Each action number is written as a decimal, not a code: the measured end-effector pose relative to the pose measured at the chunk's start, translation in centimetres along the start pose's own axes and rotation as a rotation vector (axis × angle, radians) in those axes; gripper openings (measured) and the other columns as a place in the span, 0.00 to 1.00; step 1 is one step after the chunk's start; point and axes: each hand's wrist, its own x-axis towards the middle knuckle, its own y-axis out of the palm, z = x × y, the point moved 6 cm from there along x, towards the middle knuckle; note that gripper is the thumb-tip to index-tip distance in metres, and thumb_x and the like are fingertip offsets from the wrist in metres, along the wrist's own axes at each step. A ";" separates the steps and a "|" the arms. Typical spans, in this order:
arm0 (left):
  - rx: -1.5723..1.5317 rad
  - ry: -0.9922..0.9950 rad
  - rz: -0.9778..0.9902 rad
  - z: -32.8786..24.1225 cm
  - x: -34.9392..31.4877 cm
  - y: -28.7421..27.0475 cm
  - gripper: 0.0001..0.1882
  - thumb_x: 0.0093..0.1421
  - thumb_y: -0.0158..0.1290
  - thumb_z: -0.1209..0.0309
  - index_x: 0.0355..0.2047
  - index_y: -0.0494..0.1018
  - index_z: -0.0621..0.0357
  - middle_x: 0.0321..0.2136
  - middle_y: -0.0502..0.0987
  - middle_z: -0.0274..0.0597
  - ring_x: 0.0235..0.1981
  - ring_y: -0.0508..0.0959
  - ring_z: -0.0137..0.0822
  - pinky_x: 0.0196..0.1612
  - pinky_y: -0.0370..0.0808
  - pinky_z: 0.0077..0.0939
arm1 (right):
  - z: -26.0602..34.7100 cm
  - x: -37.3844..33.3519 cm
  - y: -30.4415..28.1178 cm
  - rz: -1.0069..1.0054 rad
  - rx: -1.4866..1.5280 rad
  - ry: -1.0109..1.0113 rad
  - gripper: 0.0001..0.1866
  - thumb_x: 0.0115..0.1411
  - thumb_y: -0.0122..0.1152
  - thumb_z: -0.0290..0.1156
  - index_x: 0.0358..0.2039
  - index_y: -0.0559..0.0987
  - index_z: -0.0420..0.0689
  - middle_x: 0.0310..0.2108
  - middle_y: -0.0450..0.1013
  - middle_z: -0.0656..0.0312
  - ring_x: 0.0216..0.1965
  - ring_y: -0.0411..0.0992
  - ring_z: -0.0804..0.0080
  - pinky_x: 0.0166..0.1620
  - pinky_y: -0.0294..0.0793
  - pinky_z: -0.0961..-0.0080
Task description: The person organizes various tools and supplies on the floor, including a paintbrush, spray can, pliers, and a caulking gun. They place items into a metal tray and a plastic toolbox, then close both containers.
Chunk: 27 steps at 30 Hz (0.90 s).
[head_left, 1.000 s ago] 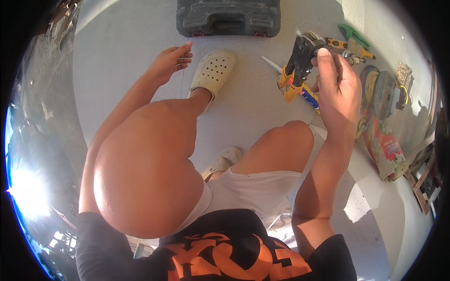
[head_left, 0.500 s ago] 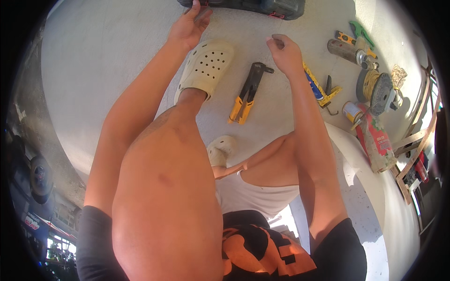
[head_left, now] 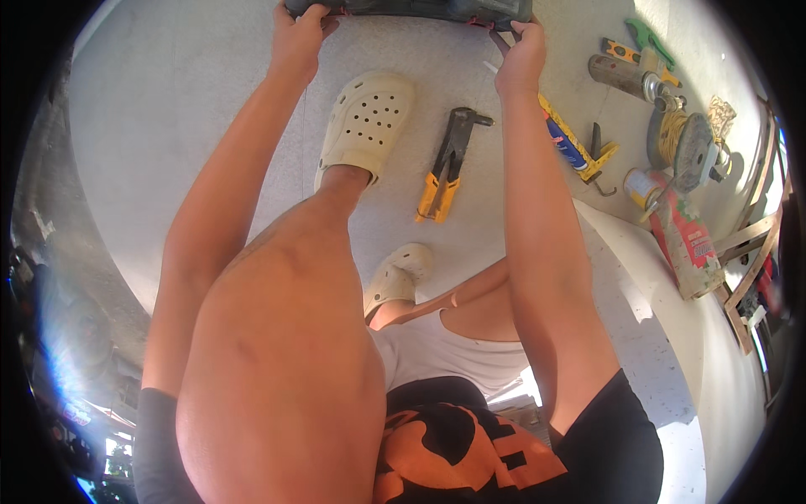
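One black case (head_left: 411,8) is at the view's upper edge, partly cut off. The left hand (head_left: 298,42) grasps its left end; the right hand (head_left: 522,60), as far as I can see, grasps its right end. Nearer, a riveter (head_left: 456,139) lies beside a clog (head_left: 369,118). Rightward lie a caulking gun (head_left: 573,144) and a spool (head_left: 692,151).

The upper edge of the view cuts off the far part of the black case (head_left: 411,10) and some fingers of the left hand (head_left: 295,38), so I cannot confirm how firmly that hand or the right hand (head_left: 522,57) grips it. The right forearm (head_left: 531,134) hides part of the caulking gun (head_left: 575,149). Glare and blur leave the objects along the left rim unidentifiable; the lower edge crops the black shirt (head_left: 600,454).
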 end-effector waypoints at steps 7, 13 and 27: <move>-0.293 -0.178 -0.209 3.2 -5.2 -1.7 0.29 0.63 0.57 0.73 0.60 0.59 0.68 0.48 0.75 0.53 0.47 0.78 0.40 0.49 0.76 0.37 | -2.0 -7.8 0.9 -0.371 0.270 0.189 0.32 0.68 0.51 0.46 0.65 0.62 0.37 0.63 0.63 0.47 0.63 0.68 0.53 0.61 0.74 0.53; -0.394 -0.291 -0.130 4.7 -6.0 -1.4 0.23 0.66 0.59 0.67 0.56 0.68 0.67 0.48 0.77 0.51 0.46 0.77 0.40 0.48 0.74 0.35 | -1.8 -8.4 2.9 -0.239 0.327 0.227 0.41 0.68 0.52 0.53 0.67 0.56 0.32 0.58 0.64 0.41 0.63 0.66 0.47 0.66 0.69 0.46; 0.035 -0.211 -0.112 -0.7 -8.5 -1.8 0.49 0.63 0.66 0.68 0.73 0.47 0.70 0.49 0.79 0.49 0.45 0.80 0.34 0.46 0.77 0.29 | -2.1 -8.5 3.8 -0.329 0.531 0.313 0.43 0.59 0.62 0.50 0.66 0.59 0.36 0.57 0.62 0.42 0.57 0.66 0.49 0.64 0.69 0.47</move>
